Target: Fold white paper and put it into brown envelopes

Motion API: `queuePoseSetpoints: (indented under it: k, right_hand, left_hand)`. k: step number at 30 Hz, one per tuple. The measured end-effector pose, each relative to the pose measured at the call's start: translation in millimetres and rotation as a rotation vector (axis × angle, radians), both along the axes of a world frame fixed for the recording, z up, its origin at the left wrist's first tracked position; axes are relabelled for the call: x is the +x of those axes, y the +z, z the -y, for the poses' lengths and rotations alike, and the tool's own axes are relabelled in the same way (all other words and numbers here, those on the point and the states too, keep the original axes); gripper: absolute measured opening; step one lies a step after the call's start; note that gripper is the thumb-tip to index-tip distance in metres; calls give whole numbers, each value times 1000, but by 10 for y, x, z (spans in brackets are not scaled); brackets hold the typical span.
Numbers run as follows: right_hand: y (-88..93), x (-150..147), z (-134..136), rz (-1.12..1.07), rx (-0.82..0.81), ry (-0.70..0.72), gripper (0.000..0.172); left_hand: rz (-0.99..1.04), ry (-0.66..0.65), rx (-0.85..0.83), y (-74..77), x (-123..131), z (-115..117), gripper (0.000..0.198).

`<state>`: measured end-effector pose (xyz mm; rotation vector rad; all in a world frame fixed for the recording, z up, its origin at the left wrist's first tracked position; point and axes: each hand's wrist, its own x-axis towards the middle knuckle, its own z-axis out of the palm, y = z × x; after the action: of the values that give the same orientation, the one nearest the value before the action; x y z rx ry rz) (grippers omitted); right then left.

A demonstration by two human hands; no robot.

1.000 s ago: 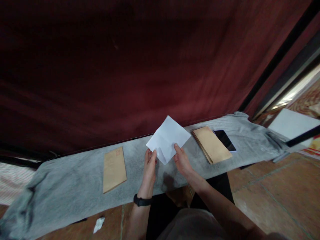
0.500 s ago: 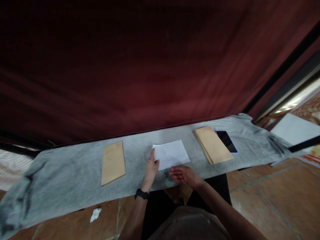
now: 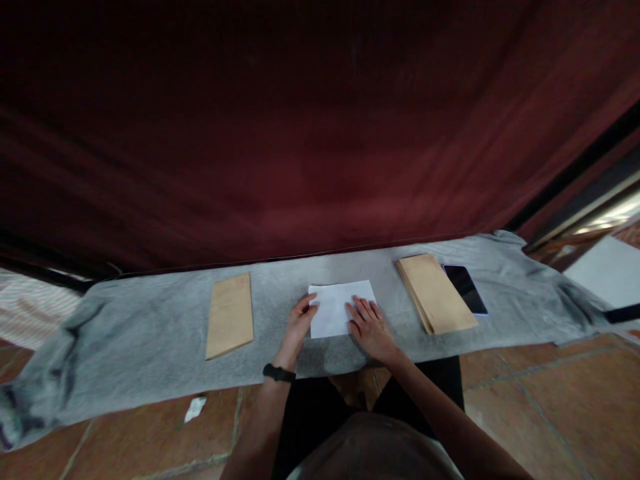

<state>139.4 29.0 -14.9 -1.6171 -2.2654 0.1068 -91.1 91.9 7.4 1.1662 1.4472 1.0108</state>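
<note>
A folded white sheet of paper (image 3: 335,305) lies flat on the grey cloth (image 3: 150,340) in front of me. My left hand (image 3: 299,319), with a black wristband, rests its curled fingertips on the sheet's left edge. My right hand (image 3: 369,325) lies flat on the sheet's lower right part, fingers stretched out and pressing down. A single brown envelope (image 3: 230,313) lies to the left of my hands. A stack of brown envelopes (image 3: 435,300) lies to the right.
A dark phone (image 3: 465,289) sits right of the envelope stack. A dark red curtain (image 3: 300,133) hangs behind the cloth. A crumpled white scrap (image 3: 195,408) lies on the tiled floor. A white board (image 3: 605,270) stands at far right.
The sheet was held up in both hands, then laid flat on the cloth. My right hand has moved onto it and now presses it down.
</note>
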Motion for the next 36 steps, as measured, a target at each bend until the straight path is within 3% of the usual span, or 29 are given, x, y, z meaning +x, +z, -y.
queuePoseSetpoints:
  k: [8,12,15,18,22,24,36]
  right_hand:
    - [0,6,-19,-8,-8,-3,52]
    - [2,1,-15,-1,-12,-7,52]
    - [8,-3,-14,-12,-17,-6,52]
    - [10,-6,-12,-23,-18,-7,52]
    - [1,-8,-8,-15,-13,2,54]
    - [-1,-7,-6,-5,-11,6,56]
    - [7,-15,-20,-11,12,-12,50]
  left_hand:
    - [-243,83,94,-76,62,-305,41]
    - [-364,95,138,-39,92,-295,42]
    - [-577,87,237,38,172,-190,46]
    - [-795,-16,401,67,385,-12,46]
    - [-804,-404,527,-22,745,221,47]
    - [-838,-482,523,-80,837,266,52]
    - [-1183,-511,473,-102,679,-149,57]
